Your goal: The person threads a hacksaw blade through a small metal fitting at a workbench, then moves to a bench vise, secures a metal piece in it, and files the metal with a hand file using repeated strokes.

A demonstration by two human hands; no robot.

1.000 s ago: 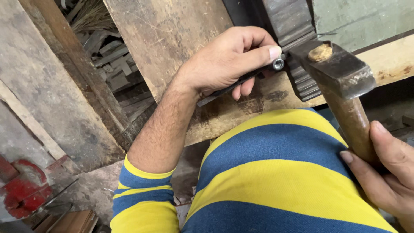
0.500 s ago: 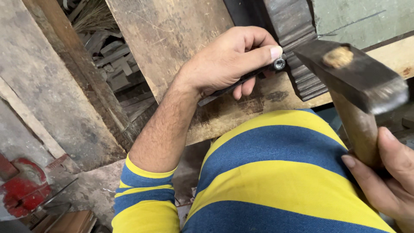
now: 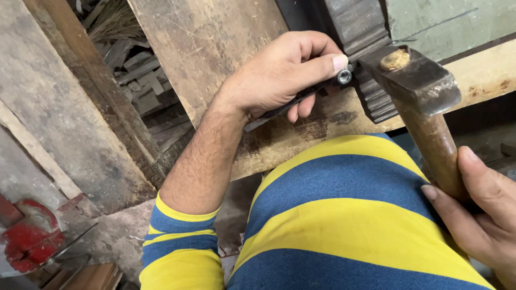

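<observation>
Your left hand (image 3: pixel 279 75) has its grip closed around a thin dark metal rod (image 3: pixel 301 96), thumb pressed along it near its hollow round tip (image 3: pixel 344 77). That tip sits at the near edge of the worn wooden table (image 3: pixel 215 43), right against a ridged dark metal block (image 3: pixel 371 91). Your right hand (image 3: pixel 478 209) wraps the wooden handle (image 3: pixel 435 150) of a hammer, whose steel head (image 3: pixel 419 80) is just beside the rod's tip; whether they touch is hard to tell. Room is tight there, with your yellow-and-blue striped shirt (image 3: pixel 349 225) filling the space below. Your right hand is cut off by the frame's edge, and your left palm hides the rod's middle. At far left, a red object (image 3: pixel 27 241) is only partly visible.
</observation>
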